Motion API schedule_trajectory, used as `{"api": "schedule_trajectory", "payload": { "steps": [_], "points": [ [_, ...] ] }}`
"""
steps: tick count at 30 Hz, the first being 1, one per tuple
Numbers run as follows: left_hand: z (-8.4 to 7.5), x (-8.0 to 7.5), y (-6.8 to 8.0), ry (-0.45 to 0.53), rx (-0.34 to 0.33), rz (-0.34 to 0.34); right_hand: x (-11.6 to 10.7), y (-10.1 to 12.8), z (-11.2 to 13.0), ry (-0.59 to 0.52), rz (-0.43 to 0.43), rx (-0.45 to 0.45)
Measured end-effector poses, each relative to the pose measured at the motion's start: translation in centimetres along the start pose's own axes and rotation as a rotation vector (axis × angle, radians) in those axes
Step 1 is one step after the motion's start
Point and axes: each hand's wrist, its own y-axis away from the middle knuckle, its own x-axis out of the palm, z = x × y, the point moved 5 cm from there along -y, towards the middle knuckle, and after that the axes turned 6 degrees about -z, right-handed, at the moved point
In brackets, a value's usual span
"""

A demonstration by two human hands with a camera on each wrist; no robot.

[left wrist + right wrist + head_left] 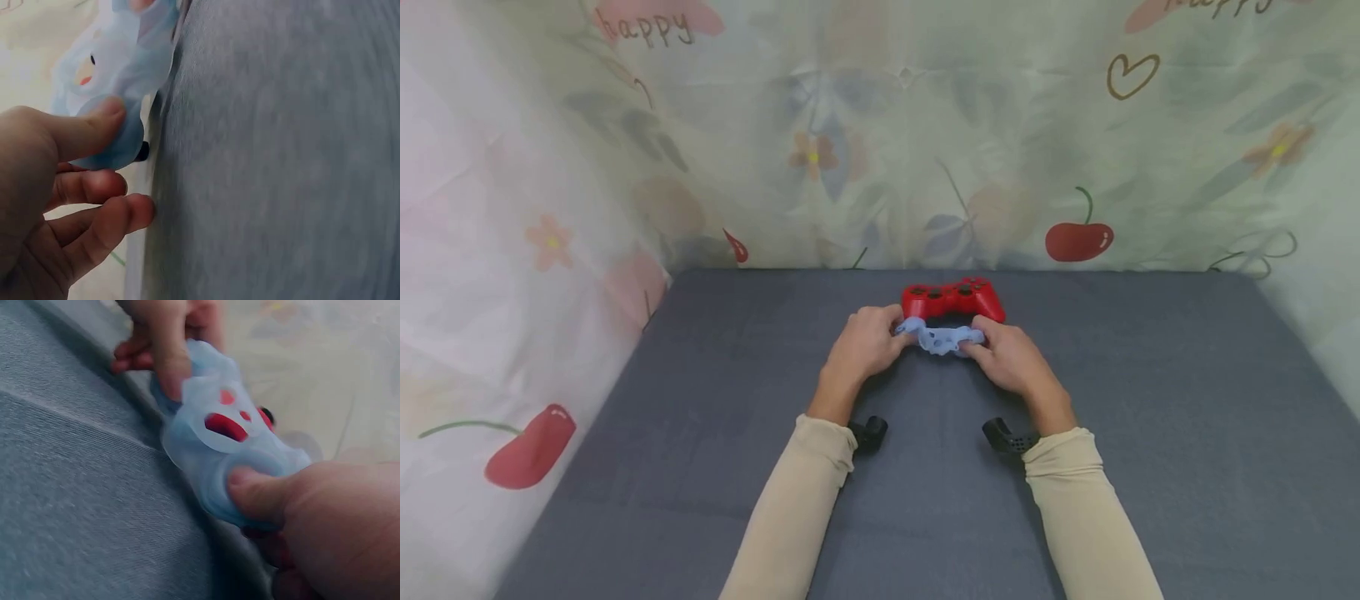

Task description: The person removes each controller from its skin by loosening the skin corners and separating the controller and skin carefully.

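A red game controller (953, 299) lies on the grey table (715, 400) near the back wall. A pale blue silicone cover (942, 338) is stretched just in front of it. My left hand (867, 343) pinches the cover's left end, thumb on top (94, 128). My right hand (1011, 358) grips its right end with the thumb pressed on it (250, 494). In the right wrist view the red controller (225, 425) shows through the holes of the cover (212, 450). The left wrist view shows the cover (119, 69) close up.
A floral curtain with cherries (1078, 237) hangs behind and to the left of the table. Black wrist camera mounts (868, 433) sit at both cuffs of the beige sleeves (797, 508).
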Motion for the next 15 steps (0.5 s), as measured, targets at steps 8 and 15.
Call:
{"api": "schedule_trajectory", "payload": {
  "steps": [8, 15],
  "points": [
    [0.4, -0.1, 0.1, 0.031, 0.027, -0.008, 0.0, 0.0, 0.3, 0.022, 0.019, 0.033],
    [1.3, 0.4, 0.1, 0.16, 0.04, 0.072, 0.0, 0.0, 0.5, 0.04, 0.026, 0.032]
  ]
}}
